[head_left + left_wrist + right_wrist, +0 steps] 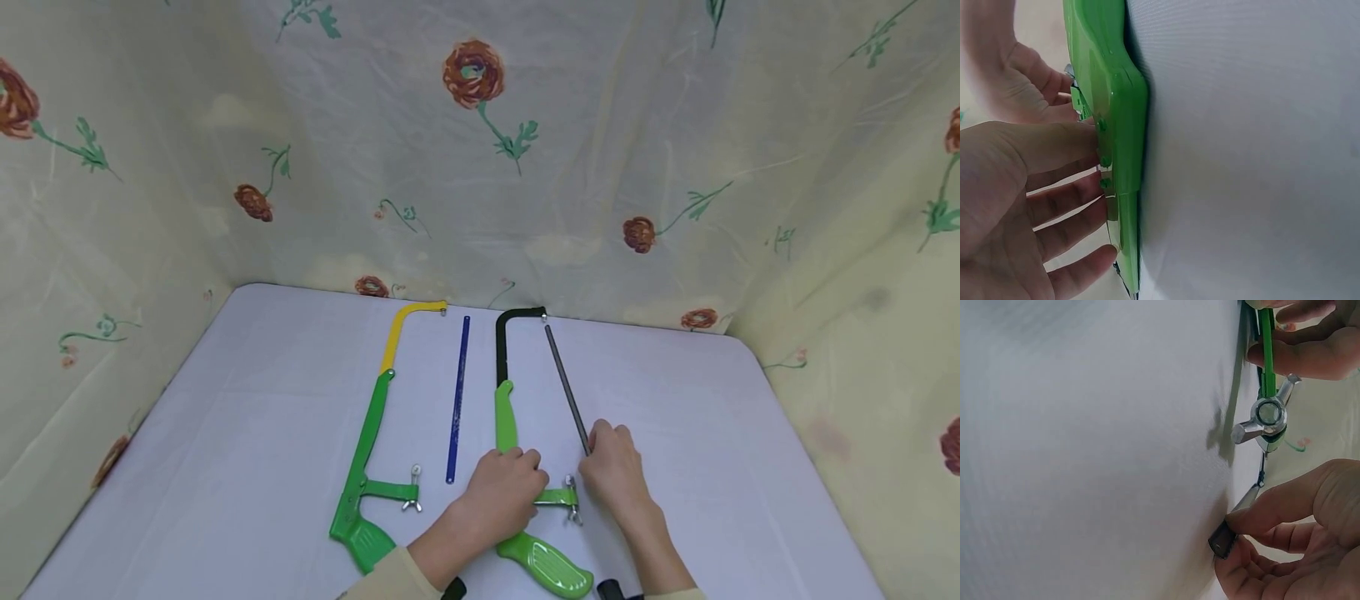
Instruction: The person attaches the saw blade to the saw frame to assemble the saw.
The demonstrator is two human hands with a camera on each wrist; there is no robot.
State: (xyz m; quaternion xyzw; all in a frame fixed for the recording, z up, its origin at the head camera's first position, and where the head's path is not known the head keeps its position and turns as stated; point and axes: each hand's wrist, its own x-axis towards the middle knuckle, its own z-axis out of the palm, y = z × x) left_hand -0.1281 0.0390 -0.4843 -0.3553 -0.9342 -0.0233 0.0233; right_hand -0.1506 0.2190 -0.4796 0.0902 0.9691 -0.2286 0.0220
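My left hand point(501, 493) grips the middle of a light green hacksaw frame point(506, 419), which lies flat with its black front arm pointing away. Up close in the left wrist view, the thumb and fingertips sit along the green body point(1127, 119). On the right, my right hand point(617, 473) pinches the near end of a dark grey hacksaw blade point(564, 379). The right wrist view shows that blade end point(1222, 540) between thumb and fingers, low over the cloth. The frame's wing nut point(1266, 415) stands between the two hands.
Left of my hands lies a second hacksaw frame point(369, 433), green with a yellow front arm. A blue blade point(458, 400) lies between the two frames. Flower-patterned curtains point(570, 150) enclose the white-covered table point(255, 433) at the back and sides.
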